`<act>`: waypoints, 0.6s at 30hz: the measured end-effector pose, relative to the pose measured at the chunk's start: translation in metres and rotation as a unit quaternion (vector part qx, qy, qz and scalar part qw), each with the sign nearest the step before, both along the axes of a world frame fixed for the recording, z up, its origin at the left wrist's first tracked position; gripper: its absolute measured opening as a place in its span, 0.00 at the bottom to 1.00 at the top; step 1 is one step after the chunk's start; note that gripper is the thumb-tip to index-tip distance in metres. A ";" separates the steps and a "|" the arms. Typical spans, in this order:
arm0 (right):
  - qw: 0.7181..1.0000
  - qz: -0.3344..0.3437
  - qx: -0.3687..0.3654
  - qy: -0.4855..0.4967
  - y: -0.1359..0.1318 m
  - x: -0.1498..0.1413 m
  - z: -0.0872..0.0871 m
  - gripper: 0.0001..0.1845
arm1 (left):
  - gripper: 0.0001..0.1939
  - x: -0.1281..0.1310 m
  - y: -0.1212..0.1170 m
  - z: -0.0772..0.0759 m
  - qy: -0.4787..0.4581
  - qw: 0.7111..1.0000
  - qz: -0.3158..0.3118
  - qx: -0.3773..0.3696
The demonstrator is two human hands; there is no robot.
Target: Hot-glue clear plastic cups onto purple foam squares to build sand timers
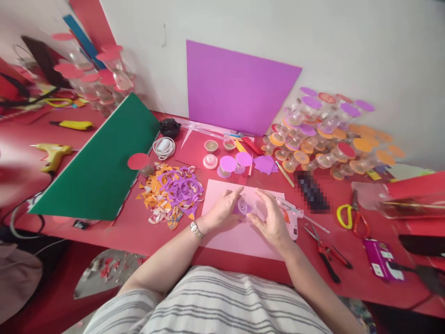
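Over a pale pink sheet (222, 236), both my hands hold a clear plastic bottle-top piece (243, 206) with purple at one side. My left hand (224, 208), with a wristwatch above it, closes on the purple side, fingers partly hidden. My right hand (273, 220) curves thumb and fingers around the other side. Just beyond the sheet stand two clear pieces topped with purple discs (228, 163) and a pinkish plastic dome (210, 161). A white-and-orange glue gun (292, 222) lies right of my right hand.
Orange and purple scraps (177, 188) are heaped left of the sheet. A green board (100, 162) leans farther left. Hourglass-like plastic pieces (327, 125) crowd the back right. Red-handled pliers (327, 255), scissors (358, 222) and a purple box (382, 260) lie at right.
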State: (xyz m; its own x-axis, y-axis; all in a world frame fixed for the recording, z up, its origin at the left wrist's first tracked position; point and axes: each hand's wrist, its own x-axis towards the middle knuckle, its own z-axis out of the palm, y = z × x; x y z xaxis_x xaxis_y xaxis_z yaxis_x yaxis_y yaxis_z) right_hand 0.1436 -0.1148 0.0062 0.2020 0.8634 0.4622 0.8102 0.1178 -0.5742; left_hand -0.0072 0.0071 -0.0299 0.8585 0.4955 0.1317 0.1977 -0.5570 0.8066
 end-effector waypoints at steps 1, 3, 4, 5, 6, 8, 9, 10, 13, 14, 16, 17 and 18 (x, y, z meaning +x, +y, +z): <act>1.000 -0.005 -0.004 0.011 -0.002 0.001 -0.004 0.30 | 0.51 0.000 0.000 0.000 0.006 1.000 0.005 -0.006; 0.999 -0.016 -0.014 0.035 -0.007 0.000 -0.014 0.31 | 0.49 0.000 0.000 0.001 0.021 1.000 0.007 -0.005; 0.998 -0.023 -0.020 0.046 -0.009 -0.001 -0.020 0.31 | 0.48 0.000 0.000 0.002 0.028 1.000 0.008 -0.002; 0.998 -0.033 -0.025 0.056 -0.012 -0.003 -0.026 0.31 | 0.47 -0.001 0.000 0.003 0.034 0.999 0.007 0.002; 0.997 -0.043 -0.028 0.064 -0.015 -0.004 -0.032 0.31 | 0.46 -0.001 -0.001 0.004 0.037 0.999 0.011 0.003; 0.995 -0.062 -0.031 0.076 -0.020 -0.008 -0.041 0.32 | 0.46 -0.001 0.000 0.005 0.035 0.999 0.025 0.001; 0.994 -0.069 -0.030 0.079 -0.023 -0.009 -0.044 0.31 | 0.46 -0.001 0.001 0.006 0.031 0.999 0.039 0.000; 0.994 -0.074 -0.028 0.079 -0.024 -0.010 -0.046 0.31 | 0.47 -0.001 0.002 0.006 0.025 0.998 0.054 0.001; 0.995 -0.079 -0.025 0.060 -0.025 -0.008 -0.045 0.30 | 0.46 -0.001 0.006 0.005 0.019 0.996 0.088 0.008; 0.996 -0.074 -0.026 0.044 -0.025 -0.007 -0.043 0.30 | 0.45 0.000 0.007 0.004 0.022 0.995 0.093 0.009; 0.998 -0.056 -0.026 -0.001 -0.020 -0.004 -0.037 0.33 | 0.44 0.000 0.007 0.002 0.033 0.995 0.092 0.011; 0.998 -0.043 -0.027 -0.029 -0.017 -0.003 -0.034 0.34 | 0.44 0.000 0.007 0.001 0.037 0.995 0.090 0.012; 0.997 -0.030 -0.029 -0.059 -0.013 -0.003 -0.030 0.36 | 0.44 0.000 0.007 0.000 0.040 0.995 0.089 0.014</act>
State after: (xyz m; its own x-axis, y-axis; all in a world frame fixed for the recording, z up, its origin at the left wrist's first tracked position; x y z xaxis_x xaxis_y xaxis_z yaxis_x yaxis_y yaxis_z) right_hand 0.1410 -0.1280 -0.0239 0.2009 0.8771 0.4363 0.8775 0.0368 -0.4781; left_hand -0.0070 0.0143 -0.0294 0.7660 0.6376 0.0822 0.3584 -0.5297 0.7688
